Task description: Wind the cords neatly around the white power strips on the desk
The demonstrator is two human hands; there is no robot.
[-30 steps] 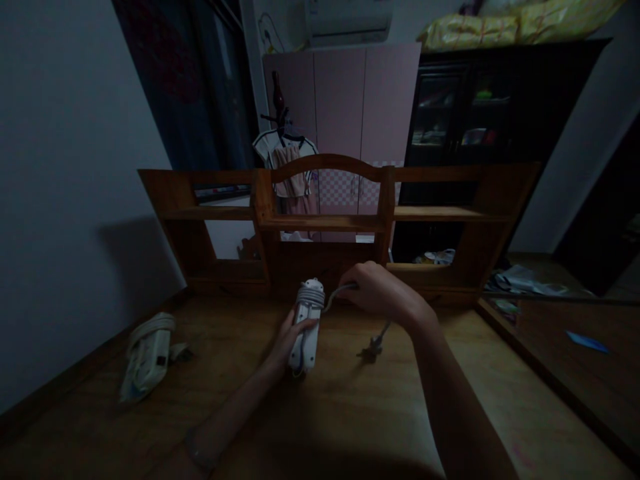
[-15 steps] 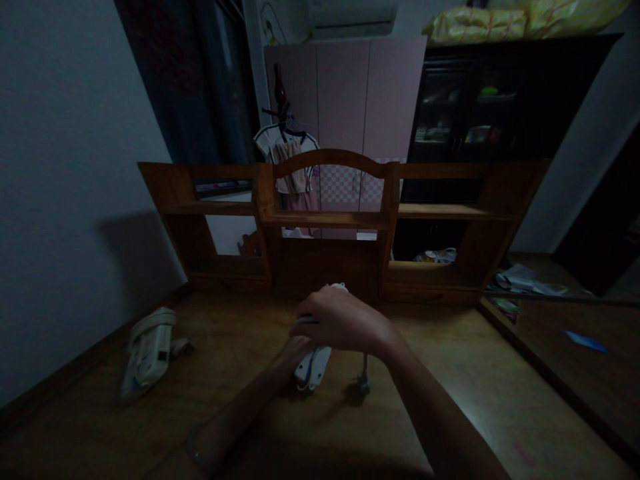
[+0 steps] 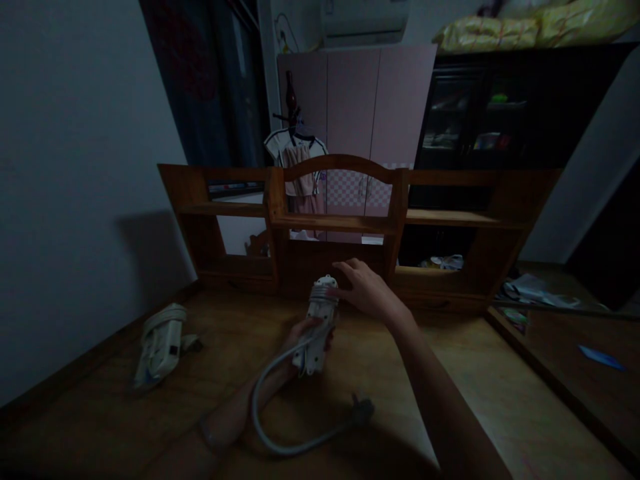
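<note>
My left hand (image 3: pixel 303 331) grips a white power strip (image 3: pixel 315 353) around its middle, above the wooden tabletop. Part of the strip's grey cord (image 3: pixel 324 293) is wound about its far end. The loose length loops out to the left and back to a plug (image 3: pixel 363 411) near the front, which looks blurred. My right hand (image 3: pixel 367 288) is at the strip's far end, fingers apart, with its thumb beside the wound cord; whether it touches the cord is unclear.
Another white power strip (image 3: pixel 163 347), cord wrapped around it, lies on the tabletop (image 3: pixel 225 373) at the left. A wooden shelf unit (image 3: pixel 340 223) stands along the back edge. At the right is a raised wooden edge (image 3: pixel 550 380), with a blue packet (image 3: pixel 600 357) beyond it.
My right hand has lifted off the strip and its fingers have spread. The loose cord now swings out in a loop on the left, its plug slightly lower. The view has shifted slightly.
</note>
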